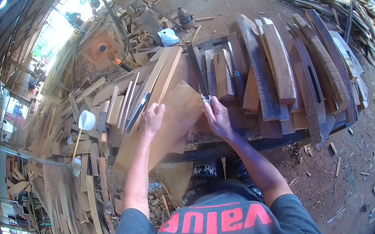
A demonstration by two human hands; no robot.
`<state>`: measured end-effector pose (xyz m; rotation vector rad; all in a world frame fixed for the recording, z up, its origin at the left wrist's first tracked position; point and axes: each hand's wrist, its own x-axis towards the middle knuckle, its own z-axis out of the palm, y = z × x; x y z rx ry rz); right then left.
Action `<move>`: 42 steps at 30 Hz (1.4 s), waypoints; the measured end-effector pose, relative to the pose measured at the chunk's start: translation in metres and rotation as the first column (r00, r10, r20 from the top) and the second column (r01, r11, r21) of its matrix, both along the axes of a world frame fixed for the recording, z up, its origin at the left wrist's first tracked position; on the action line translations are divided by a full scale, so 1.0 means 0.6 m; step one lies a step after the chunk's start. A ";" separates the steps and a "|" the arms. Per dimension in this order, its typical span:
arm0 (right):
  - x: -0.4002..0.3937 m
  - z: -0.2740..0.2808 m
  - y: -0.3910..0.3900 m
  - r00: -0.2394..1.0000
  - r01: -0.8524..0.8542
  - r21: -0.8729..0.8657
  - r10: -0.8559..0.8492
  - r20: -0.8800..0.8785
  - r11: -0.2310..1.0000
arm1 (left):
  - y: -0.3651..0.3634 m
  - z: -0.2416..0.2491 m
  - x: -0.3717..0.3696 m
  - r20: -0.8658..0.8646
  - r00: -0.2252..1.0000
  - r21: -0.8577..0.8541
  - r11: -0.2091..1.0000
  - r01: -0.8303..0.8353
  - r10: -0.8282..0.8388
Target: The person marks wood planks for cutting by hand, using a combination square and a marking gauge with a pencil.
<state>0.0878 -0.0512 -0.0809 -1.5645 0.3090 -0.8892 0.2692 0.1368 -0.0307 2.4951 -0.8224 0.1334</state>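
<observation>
A broad, flat wooden board (180, 109) slants across the workbench in front of me. My left hand (152, 119) is closed at its left edge, fingers curled against the wood. Just left of that hand lies a narrow black tool (137, 111). My right hand (218, 117) pinches a small whitish piece (206, 99) close to the board's upper right corner; I cannot tell what it is. A long dark strip (197, 71) runs up and away from those fingertips. Two long pale planks (165, 74) lie beyond my left hand.
Curved timber pieces (278, 65) are stacked at the bench's right. A mallet-like block (102, 123) and thin sticks lie on the left, near a white scoop (87, 120) with a yellow handle. Offcuts cover the floor at left; a white-blue container (168, 37) stands beyond the bench.
</observation>
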 end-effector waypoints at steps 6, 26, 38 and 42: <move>0.001 0.002 0.002 0.990 0.026 -0.213 -0.054 -0.127 0.977 | -0.059 -0.016 -0.002 -0.142 0.987 -0.012 0.997 -0.074 0.072; -0.064 0.061 0.076 0.808 -0.254 -0.563 -0.147 -0.570 0.786 | -0.091 -0.051 -0.027 -0.016 0.979 -0.020 0.979 -0.203 0.203; -0.060 0.083 0.086 0.662 -0.378 -0.505 -0.155 -0.733 0.776 | -0.088 -0.050 -0.030 0.046 0.986 0.013 0.987 -0.161 0.161; -0.050 0.096 0.091 0.620 -0.389 -0.490 -0.172 -0.766 0.780 | -0.087 -0.049 -0.031 0.064 0.986 0.025 0.987 -0.157 0.156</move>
